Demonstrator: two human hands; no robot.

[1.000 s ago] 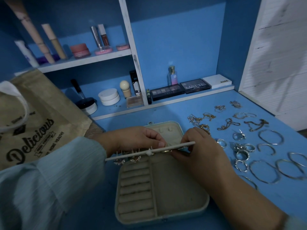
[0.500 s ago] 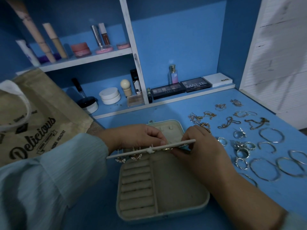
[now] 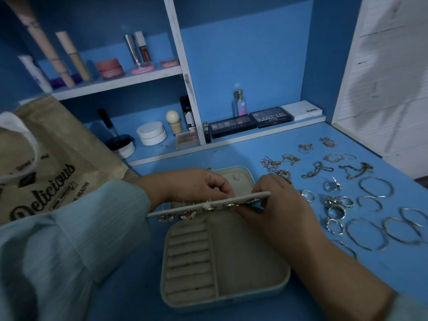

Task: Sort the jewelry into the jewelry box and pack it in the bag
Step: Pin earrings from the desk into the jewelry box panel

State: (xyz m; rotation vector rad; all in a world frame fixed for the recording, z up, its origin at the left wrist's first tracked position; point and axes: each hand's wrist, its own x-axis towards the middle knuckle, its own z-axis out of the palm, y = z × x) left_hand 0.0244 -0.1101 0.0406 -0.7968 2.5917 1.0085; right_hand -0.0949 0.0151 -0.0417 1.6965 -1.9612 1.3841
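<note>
Jewelry box (image 3: 222, 269) lies open on the blue tabletop (image 3: 382, 274) nearest me, its ring rolls on the left side and the wide compartment on the right both bare as far as I can see. Just above it I hold the earring panel (image 3: 208, 206) edge-on over the box, roughly level: my left hand (image 3: 196, 188) pinches something small at its upper edge near the middle, fingers curled, though what sits between them is too small to tell; my right hand (image 3: 275, 205) grips the panel's right end, fingers wrapped under it. Several earrings (image 3: 187, 215) hang from the panel's underside at the left, posts poking up through the top.

From here I judge the chief risk is a small piece slipping from the left fingertips and dropping into the box or rolling off across the tabletop, where dim light would make it hard to find. Tilting the panel or squeezing it could also shake the hanging earrings loose.

To the right, rings (image 3: 335, 212), bangles (image 3: 368, 235) and chains (image 3: 317, 170) lie spread out, close enough that my right forearm could sweep them when it moves. Left, the burlap bag (image 3: 46, 163) stands waiting; behind it, shelves (image 3: 115, 82) hold cosmetics.
</note>
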